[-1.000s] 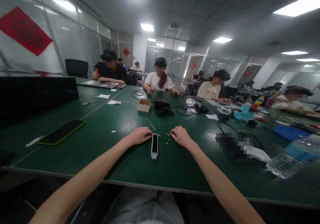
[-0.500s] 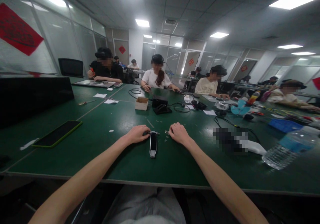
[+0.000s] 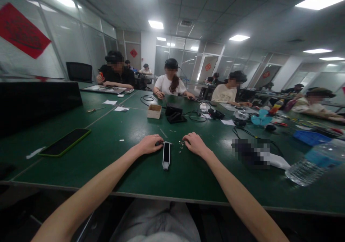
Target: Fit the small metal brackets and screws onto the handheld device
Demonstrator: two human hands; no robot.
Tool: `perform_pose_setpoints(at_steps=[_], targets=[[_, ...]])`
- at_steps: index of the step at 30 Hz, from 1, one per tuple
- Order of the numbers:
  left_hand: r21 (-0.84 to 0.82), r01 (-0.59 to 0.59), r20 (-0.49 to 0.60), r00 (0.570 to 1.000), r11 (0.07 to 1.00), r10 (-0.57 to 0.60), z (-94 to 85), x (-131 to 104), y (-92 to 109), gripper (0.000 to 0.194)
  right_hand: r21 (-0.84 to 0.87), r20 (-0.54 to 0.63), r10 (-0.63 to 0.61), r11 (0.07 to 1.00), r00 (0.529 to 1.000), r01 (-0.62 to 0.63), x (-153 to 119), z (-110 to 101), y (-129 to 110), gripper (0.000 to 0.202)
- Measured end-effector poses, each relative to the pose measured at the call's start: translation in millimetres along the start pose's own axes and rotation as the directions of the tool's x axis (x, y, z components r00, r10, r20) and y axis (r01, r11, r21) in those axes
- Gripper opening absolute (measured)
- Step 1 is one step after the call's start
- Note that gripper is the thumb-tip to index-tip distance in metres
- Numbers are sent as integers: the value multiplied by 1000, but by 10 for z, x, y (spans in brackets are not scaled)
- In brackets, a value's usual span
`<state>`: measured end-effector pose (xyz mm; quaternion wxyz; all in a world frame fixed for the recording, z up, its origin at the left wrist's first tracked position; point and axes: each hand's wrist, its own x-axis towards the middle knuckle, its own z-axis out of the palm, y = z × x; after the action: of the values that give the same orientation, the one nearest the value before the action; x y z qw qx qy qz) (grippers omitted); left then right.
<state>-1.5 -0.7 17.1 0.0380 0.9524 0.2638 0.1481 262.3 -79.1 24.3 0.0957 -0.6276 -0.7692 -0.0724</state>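
A slim white device with a long black face (image 3: 166, 155) lies on the green table in front of me, its narrow grey-white end towards me. Just left of its far end rests my left hand (image 3: 150, 144), fingers bent and thumb apart from them; the fingertips are at the device's edge, and contact cannot be made out. Small shiny metal pieces, some ring-shaped like nuts (image 3: 182, 147), are scattered to the right of the device. My right hand (image 3: 196, 144) lies palm down beside them, fingers loosely spread and bent, holding nothing that I can see.
A phone with a green edge (image 3: 66, 142) lies left. Ahead are a small open cardboard box (image 3: 154, 112), a black stand-like object (image 3: 175, 114) and cables. A water bottle (image 3: 309, 166), a blue tray (image 3: 311, 136) and a blue fan (image 3: 261, 118) are right. Several people sit across the table.
The view has shifted slightly. More of the small metal pieces show beside my right hand, whose fingers sit a little farther from them. The device has stayed in place.
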Motion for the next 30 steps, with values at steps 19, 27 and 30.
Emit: perform_pose_setpoints(at_steps=[19, 27, 30], targets=[[-6, 6, 4, 1000, 1000, -6, -44, -13, 46, 24, 111, 68, -15, 994, 998, 8, 18, 26, 20, 18], [13, 4, 3, 1000, 1000, -4, -35, -6, 46, 24, 29, 71, -8, 1000, 997, 6, 8, -23, -51, 20], [15, 1, -7, 1000, 1000, -1, -32, -7, 41, 24, 4, 64, -9, 1000, 998, 9, 6, -30, -74, 22]])
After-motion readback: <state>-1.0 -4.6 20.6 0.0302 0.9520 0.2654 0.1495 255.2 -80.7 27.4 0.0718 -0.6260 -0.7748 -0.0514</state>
